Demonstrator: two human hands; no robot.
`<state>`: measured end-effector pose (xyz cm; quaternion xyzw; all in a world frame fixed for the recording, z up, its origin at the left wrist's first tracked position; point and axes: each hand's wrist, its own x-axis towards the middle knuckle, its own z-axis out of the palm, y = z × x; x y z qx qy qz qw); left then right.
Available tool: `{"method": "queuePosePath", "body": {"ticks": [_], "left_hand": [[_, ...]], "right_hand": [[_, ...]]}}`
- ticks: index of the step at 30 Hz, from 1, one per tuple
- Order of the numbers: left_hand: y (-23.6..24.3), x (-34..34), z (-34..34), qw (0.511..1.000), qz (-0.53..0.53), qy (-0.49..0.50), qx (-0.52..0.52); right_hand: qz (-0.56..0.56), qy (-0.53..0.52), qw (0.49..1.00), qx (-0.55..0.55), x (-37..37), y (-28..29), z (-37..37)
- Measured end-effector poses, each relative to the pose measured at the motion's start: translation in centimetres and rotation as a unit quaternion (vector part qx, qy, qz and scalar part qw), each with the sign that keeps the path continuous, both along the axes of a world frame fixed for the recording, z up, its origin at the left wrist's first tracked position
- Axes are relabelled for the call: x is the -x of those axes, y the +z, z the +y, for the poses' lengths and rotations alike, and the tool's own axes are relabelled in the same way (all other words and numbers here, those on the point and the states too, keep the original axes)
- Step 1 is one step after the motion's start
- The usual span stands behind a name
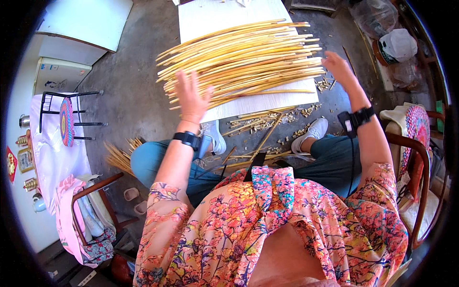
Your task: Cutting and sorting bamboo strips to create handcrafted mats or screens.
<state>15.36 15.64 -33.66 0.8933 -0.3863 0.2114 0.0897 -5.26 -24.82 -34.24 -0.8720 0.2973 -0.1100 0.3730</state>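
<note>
A wide layer of long, thin yellow-brown sticks point(244, 60), probably reeds or canes, lies side by side across a white tabletop point(203, 12) in front of me. At its near left ends is my left hand point(192, 98), open with the fingers spread and nothing gripped. I cannot tell whether its palm touches the sticks. Just beyond the right ends, my right hand point(338, 68) is open too, its fingers stretched toward the stick tips. The ends are uneven on both sides. One stick point(287, 91) lies slightly apart at the near edge.
Short cut stick pieces point(248, 125) and several longer sticks litter the floor between my shoes. A bundle of thin stalks point(119, 155) is beside my left knee. Left stands a black-framed stool point(67, 122); wooden armchairs flank me. Plastic-wrapped containers point(397, 45) stand at the far right.
</note>
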Motion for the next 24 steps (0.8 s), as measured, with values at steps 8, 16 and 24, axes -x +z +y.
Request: {"method": "queuePosePath", "body": {"ticks": [8, 16, 24], "left_hand": [[-3.7, 2.2, -5.9, 0.996, 0.013, -0.025, -0.09], [-3.7, -0.6, -5.4, 0.994, 0.007, -0.038, -0.103], [-2.4, -4.3, -5.8, 0.987, -0.052, -0.032, -0.145]], "right_hand": [[-0.05, 0.212, 0.973, -0.081, 2.7, 5.7, 14.3], [0.013, 0.229, 0.966, -0.123, 0.4, 3.3, 15.5], [-0.019, 0.284, 0.958, -0.036, -0.2, 2.1, 16.7]]}}
